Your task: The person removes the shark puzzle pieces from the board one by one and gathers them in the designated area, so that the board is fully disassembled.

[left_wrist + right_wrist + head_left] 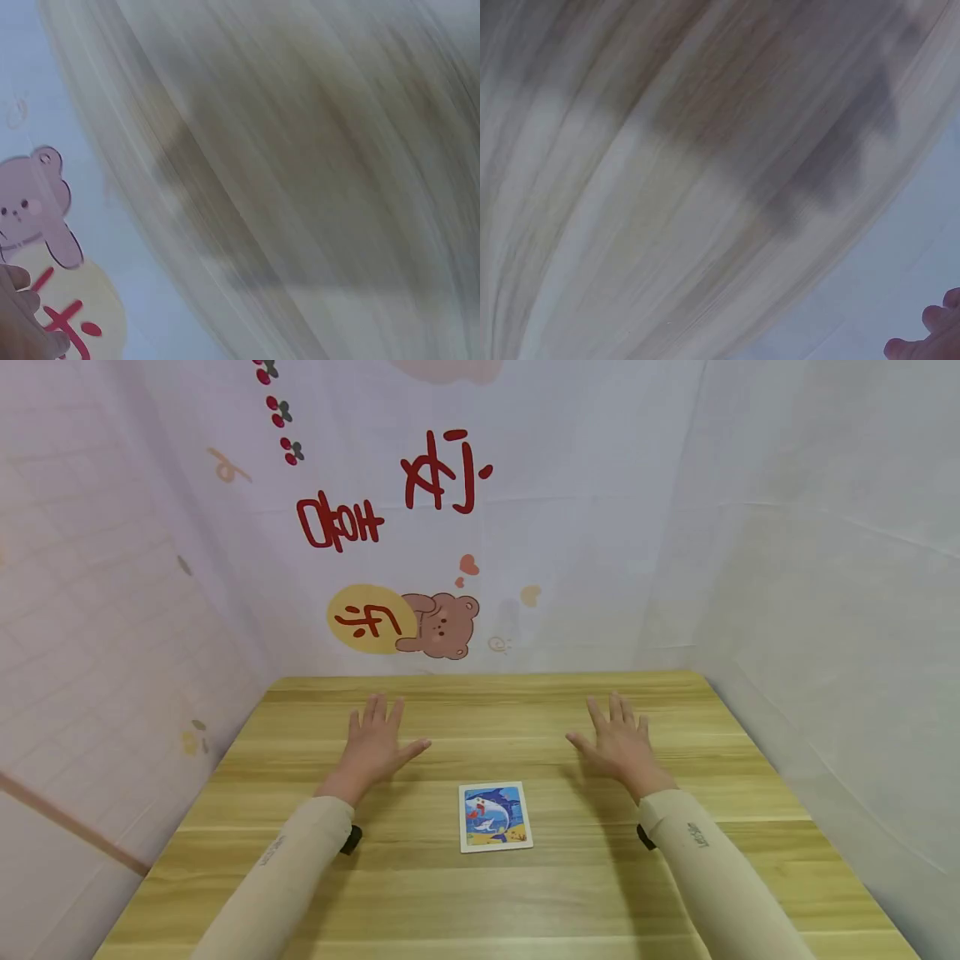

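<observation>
A small square picture puzzle (496, 817) with a pale border lies flat on the wooden table, showing a blue dolphin or swordfish-like animal over yellow sand. To its left, my left hand (372, 747) is spread with straight fingers and holds nothing. My right hand (619, 745) is spread the same way on the puzzle's right side, also holding nothing. Both hands appear raised above the tabletop, casting shadows on it. In the left wrist view only some fingertips (26, 304) show at the lower left; in the right wrist view some fingertips (930, 334) show at the lower right.
The wood-grain table (480, 902) reaches back to a white cloth wall (600, 527) printed with a bear (442, 627), red characters and cherries. More pale cloth hangs along the left and right sides. A dark wrist strap piece (351, 839) sits under the left cuff.
</observation>
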Demonstrator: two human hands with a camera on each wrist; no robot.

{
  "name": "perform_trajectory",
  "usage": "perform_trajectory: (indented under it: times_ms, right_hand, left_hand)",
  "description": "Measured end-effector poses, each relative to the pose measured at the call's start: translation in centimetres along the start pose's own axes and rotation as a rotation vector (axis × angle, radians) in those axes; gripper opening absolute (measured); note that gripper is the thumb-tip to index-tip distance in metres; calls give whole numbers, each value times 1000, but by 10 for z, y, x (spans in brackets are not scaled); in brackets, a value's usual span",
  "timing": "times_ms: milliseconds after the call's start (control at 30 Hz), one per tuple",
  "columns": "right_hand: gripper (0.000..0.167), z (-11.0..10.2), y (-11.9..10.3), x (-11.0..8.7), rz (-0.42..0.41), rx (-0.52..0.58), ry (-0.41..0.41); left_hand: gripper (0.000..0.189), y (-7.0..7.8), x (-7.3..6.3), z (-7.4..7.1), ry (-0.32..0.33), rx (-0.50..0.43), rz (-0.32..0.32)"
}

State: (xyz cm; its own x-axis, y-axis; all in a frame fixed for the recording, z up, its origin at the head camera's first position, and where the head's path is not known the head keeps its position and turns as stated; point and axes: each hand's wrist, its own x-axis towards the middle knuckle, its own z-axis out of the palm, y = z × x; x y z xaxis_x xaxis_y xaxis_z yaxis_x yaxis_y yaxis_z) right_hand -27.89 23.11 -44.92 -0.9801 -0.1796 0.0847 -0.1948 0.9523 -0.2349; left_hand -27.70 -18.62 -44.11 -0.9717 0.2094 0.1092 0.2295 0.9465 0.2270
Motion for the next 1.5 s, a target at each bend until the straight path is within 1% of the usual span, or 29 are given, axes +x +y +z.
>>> perform_trajectory:
  times_ms: [133, 233, 300, 400, 567, 700, 800, 900, 1033, 1133, 1233, 1367, 1500]
  right_hand:
    - [78, -1, -12, 2, -8, 39, -3]
    - [73, -3, -22, 2, -13, 74, -2]
    - [70, -3, -27, 1, -10, 103, -9]
    - [67, 0, -35, 2, 7, 152, -44]
    - [59, 12, -44, 3, 23, 231, -101]
    - [53, 20, -51, 1, 23, 309, -98]
    - [50, 25, -58, -1, 27, 359, -85]
    - [48, 32, -65, -5, 56, 413, -92]
    - [42, 42, -75, -11, 95, 481, -106]
    - [34, 50, -80, -15, 95, 501, -110]
    - [28, 56, -85, -19, 86, 517, -124]
    - [25, 62, -91, -23, 74, 546, -149]
    - [23, 65, -95, -27, 68, 551, -167]
  left_hand:
    - [96, 12, 1, 2, 6, -48, 3]
    - [93, 22, 2, 6, -2, -96, 1]
    - [91, 28, 2, 8, -10, -135, -3]
    - [89, 38, 2, 13, -29, -217, -21]
    - [82, 55, -4, 22, -42, -343, -34]
    - [74, 69, -10, 32, -30, -390, -18]
    - [68, 81, -16, 38, -20, -411, -3]
    - [63, 92, -23, 44, -22, -430, 8]
    - [58, 103, -31, 52, -28, -400, 26]
    - [57, 108, -35, 58, -34, -363, 40]
    - [55, 112, -37, 63, -48, -347, 45]
    - [52, 117, -41, 67, -64, -339, 47]
    - [50, 120, -45, 71, -74, -337, 56]
